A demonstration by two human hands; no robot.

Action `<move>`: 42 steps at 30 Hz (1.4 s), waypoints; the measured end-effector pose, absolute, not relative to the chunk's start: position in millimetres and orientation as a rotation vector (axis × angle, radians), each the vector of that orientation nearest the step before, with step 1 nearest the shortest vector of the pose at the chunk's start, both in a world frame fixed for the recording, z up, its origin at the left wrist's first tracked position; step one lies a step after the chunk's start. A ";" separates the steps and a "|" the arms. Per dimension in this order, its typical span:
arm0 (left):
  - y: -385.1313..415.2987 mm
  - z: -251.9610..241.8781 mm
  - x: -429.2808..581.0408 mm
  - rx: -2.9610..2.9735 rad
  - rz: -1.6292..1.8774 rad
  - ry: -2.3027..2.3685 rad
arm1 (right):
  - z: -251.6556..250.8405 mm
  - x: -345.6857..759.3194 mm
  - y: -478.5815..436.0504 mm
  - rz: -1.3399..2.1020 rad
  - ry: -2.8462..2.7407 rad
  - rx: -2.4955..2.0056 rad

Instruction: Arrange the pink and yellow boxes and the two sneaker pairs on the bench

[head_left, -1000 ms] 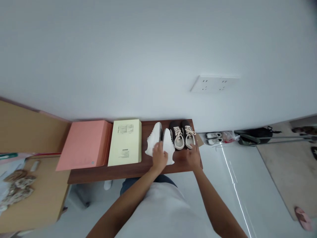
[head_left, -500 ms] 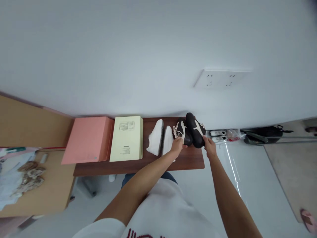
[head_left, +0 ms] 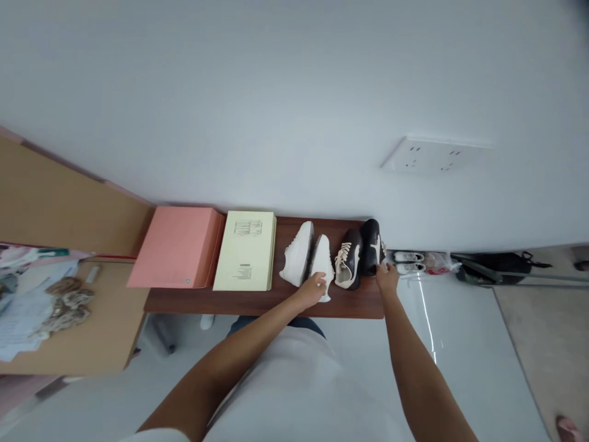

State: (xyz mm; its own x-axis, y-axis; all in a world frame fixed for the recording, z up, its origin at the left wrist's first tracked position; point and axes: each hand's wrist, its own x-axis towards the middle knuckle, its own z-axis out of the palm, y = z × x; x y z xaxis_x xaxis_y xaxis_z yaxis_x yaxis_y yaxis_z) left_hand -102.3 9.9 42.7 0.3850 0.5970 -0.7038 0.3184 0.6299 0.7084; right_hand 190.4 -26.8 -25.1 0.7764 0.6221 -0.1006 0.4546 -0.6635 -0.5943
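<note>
Pinching one of two dark sneakers [head_left: 370, 247], right grip [head_left: 387, 277]; left [head_left: 315, 288] spread over white pair [head_left: 298, 253].

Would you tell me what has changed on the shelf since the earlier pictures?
The dark sneakers were turned onto their sides and shifted right along the shelf; the right hand is at one, and the left hand is back on a white sneaker. The pink folder stayed put.

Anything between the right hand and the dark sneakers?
Nothing visible. The right hand is right at the end of the nearer black sneaker with a cream stripe, with no object between them.
</note>
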 end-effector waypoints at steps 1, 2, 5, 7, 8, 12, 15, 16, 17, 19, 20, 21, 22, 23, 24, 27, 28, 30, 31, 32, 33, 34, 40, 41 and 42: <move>7.3 44.4 -126.4 0.937 0.234 1.243 | -22.8 183.5 -28.9 0.374 -0.824 -2.448; 4.3 46.1 -152.3 0.936 0.260 1.287 | -20.4 175.5 -30.2 0.357 -0.840 -2.470; -6.8 52.4 -234.1 0.890 0.371 1.436 | -10.9 148.0 -27.5 0.311 -0.923 -2.502; -15.2 57.8 -286.0 0.845 0.459 1.551 | -1.9 129.7 -20.5 0.268 -0.977 -2.510; -19.0 60.3 -309.8 0.832 0.507 1.607 | 3.6 120.7 -15.9 0.241 -1.014 -2.493; -26.7 65.7 -389.7 0.909 0.671 1.887 | 30.9 73.6 2.3 0.106 -1.227 -2.257; -18.9 64.5 -436.5 0.976 0.729 2.071 | 49.2 3.3 8.6 0.154 -1.461 -2.088; -13.0 63.9 -450.2 1.003 0.733 2.101 | 52.7 -28.8 9.4 0.202 -1.554 -2.055; -5.3 63.5 -463.3 1.045 0.728 2.114 | 54.1 -64.1 10.1 0.257 -1.663 -2.026; 15.0 63.6 -487.5 1.150 0.717 2.127 | 50.6 -138.2 13.5 0.351 -1.915 -1.967; 27.1 63.9 -499.0 1.209 0.718 2.131 | 45.9 -173.2 16.6 0.389 -2.046 -1.934; 40.1 64.0 -510.2 1.266 0.721 2.138 | 39.6 -204.4 20.4 0.420 -2.162 -1.907; 53.6 63.6 -521.4 1.317 0.725 2.150 | 32.2 -230.3 24.3 0.443 -2.242 -1.908; 67.3 62.5 -532.9 1.363 0.724 2.161 | 24.2 -250.3 27.6 0.458 -2.294 -1.934; 80.8 60.3 -544.8 1.402 0.715 2.168 | 16.1 -264.2 29.7 0.467 -2.324 -1.975; 117.4 47.0 -581.9 1.402 0.661 2.140 | -4.4 -277.6 25.2 0.453 -2.335 -2.099; 127.3 40.6 -593.6 1.347 0.634 2.097 | -8.7 -276.7 20.7 0.437 -2.321 -2.132; 142.1 26.5 -612.6 1.197 0.600 1.939 | -13.0 -273.8 10.7 0.405 -2.281 -2.192; 146.6 19.6 -619.2 1.125 0.602 1.841 | -13.1 -272.9 6.6 0.392 -2.262 -2.217; 149.2 13.4 -623.7 1.064 0.619 1.750 | -12.3 -272.4 3.9 0.383 -2.244 -2.240; 150.0 8.1 -626.2 1.018 0.647 1.680 | -10.9 -272.2 2.8 0.381 -2.230 -2.259; 149.5 3.9 -627.2 0.987 0.673 1.635 | -9.3 -271.9 3.2 0.385 -2.220 -2.269; 138.9 -3.0 -620.2 0.979 0.700 1.561 | 0.2 -260.2 18.2 0.497 -2.167 -2.252; 137.7 -3.5 -619.3 0.984 0.705 1.556 | 3.0 -259.7 19.0 0.522 -2.150 -2.248; 136.5 -4.4 -618.6 0.981 0.706 1.555 | 6.7 -261.0 18.8 0.547 -2.129 -2.241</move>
State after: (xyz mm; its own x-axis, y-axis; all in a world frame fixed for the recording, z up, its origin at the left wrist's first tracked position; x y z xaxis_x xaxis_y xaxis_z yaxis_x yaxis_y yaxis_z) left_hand -618.6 136.5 -4.4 -0.0439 0.8764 -0.4797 0.2160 0.4771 0.8519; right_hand -261.0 18.8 6.7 0.0192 0.9689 -0.2469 0.9679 -0.0799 -0.2381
